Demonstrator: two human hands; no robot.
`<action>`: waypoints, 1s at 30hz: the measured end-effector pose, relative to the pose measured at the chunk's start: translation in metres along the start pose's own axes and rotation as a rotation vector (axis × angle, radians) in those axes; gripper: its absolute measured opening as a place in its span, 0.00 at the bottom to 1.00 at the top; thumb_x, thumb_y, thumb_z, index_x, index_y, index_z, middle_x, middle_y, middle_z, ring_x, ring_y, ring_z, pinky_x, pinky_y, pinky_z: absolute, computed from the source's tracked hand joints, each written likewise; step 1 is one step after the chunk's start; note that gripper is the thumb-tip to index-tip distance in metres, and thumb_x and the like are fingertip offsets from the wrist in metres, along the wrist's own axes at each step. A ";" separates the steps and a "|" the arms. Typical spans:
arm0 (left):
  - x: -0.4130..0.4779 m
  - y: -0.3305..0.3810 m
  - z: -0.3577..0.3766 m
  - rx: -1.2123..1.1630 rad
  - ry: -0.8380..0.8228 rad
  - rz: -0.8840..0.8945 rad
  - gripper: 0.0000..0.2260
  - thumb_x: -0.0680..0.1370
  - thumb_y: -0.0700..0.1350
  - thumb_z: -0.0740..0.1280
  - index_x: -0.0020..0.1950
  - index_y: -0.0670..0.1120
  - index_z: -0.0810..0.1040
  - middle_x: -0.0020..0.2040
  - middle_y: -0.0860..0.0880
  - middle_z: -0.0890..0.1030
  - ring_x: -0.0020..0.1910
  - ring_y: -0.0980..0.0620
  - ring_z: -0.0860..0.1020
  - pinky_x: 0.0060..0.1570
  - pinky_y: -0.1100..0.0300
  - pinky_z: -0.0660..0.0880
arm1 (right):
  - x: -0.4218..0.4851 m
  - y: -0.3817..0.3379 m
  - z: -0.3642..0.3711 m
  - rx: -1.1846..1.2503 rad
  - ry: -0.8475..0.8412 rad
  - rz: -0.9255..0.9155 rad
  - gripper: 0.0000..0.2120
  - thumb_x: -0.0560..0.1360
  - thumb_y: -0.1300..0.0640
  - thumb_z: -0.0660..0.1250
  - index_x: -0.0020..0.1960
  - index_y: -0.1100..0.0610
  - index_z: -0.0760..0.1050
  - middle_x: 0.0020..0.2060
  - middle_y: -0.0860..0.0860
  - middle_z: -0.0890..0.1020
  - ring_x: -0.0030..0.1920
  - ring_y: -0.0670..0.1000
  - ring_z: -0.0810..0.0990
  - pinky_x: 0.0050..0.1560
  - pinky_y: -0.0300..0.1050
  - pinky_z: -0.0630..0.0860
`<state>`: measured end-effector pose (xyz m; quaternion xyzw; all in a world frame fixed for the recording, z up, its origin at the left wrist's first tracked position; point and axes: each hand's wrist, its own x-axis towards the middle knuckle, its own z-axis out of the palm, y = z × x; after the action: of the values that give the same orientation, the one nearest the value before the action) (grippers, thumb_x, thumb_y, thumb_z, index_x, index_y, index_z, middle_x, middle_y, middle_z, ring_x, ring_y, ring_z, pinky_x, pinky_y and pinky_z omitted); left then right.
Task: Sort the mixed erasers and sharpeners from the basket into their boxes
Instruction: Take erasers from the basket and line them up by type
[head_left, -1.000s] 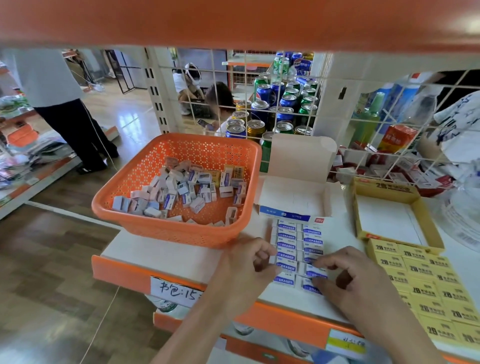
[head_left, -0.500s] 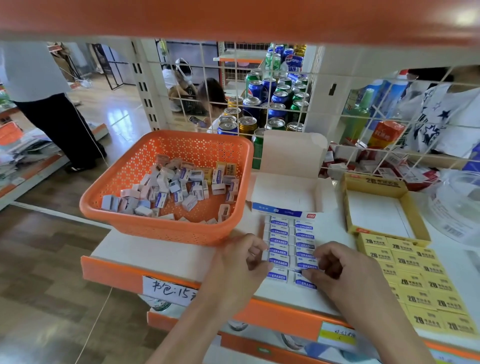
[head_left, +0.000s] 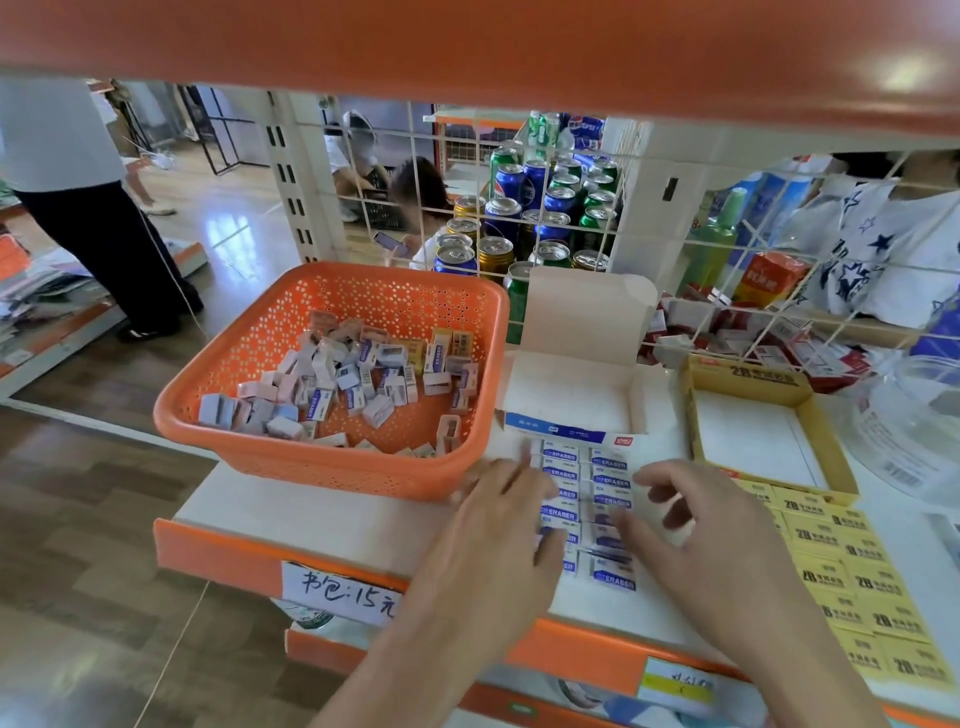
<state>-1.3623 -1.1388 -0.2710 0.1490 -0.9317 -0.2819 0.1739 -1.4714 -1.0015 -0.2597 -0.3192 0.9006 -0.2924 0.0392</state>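
An orange basket on the white shelf holds several mixed erasers and sharpeners. To its right stands an open white-and-blue box, empty, and beyond it an open yellow box, also empty. In front of the white box, blue-and-white erasers lie in two columns on the shelf. My left hand rests with straight fingers on the left column. My right hand hovers by the right column, fingers spread and loosely bent, and holds nothing. Yellow 2B erasers lie in rows at the right.
A wire grid closes the back of the shelf, with drink cans behind it. An orange shelf hangs overhead. A clear plastic container stands at the far right. A person stands in the aisle at left.
Both hands had curled fingers pressing the eraser columns from each side; now the fingers have spread and loosened, and the hands have moved slightly toward the far end of the columns.
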 end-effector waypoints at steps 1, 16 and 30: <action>0.003 0.007 -0.008 0.015 0.036 0.076 0.10 0.78 0.49 0.65 0.59 0.52 0.73 0.56 0.57 0.71 0.47 0.63 0.71 0.45 0.72 0.69 | 0.003 -0.006 -0.002 0.009 0.032 -0.049 0.10 0.71 0.47 0.70 0.50 0.44 0.72 0.42 0.37 0.73 0.42 0.36 0.72 0.38 0.29 0.65; 0.063 -0.133 -0.163 0.460 -0.130 -0.364 0.09 0.75 0.41 0.67 0.49 0.55 0.80 0.43 0.54 0.78 0.39 0.57 0.76 0.33 0.68 0.68 | 0.088 -0.146 0.041 -0.099 -0.160 -0.460 0.06 0.77 0.55 0.63 0.51 0.54 0.77 0.45 0.49 0.79 0.46 0.50 0.76 0.46 0.43 0.71; 0.094 -0.155 -0.126 0.532 -0.400 -0.233 0.08 0.75 0.38 0.64 0.53 0.43 0.79 0.53 0.44 0.79 0.49 0.47 0.78 0.48 0.57 0.76 | 0.161 -0.197 0.128 -0.552 -0.554 -0.416 0.08 0.74 0.54 0.68 0.52 0.55 0.77 0.43 0.55 0.80 0.36 0.53 0.73 0.40 0.43 0.69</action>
<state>-1.3668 -1.3575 -0.2395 0.2364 -0.9648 -0.0711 -0.0904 -1.4578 -1.2852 -0.2384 -0.5585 0.8170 0.0541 0.1329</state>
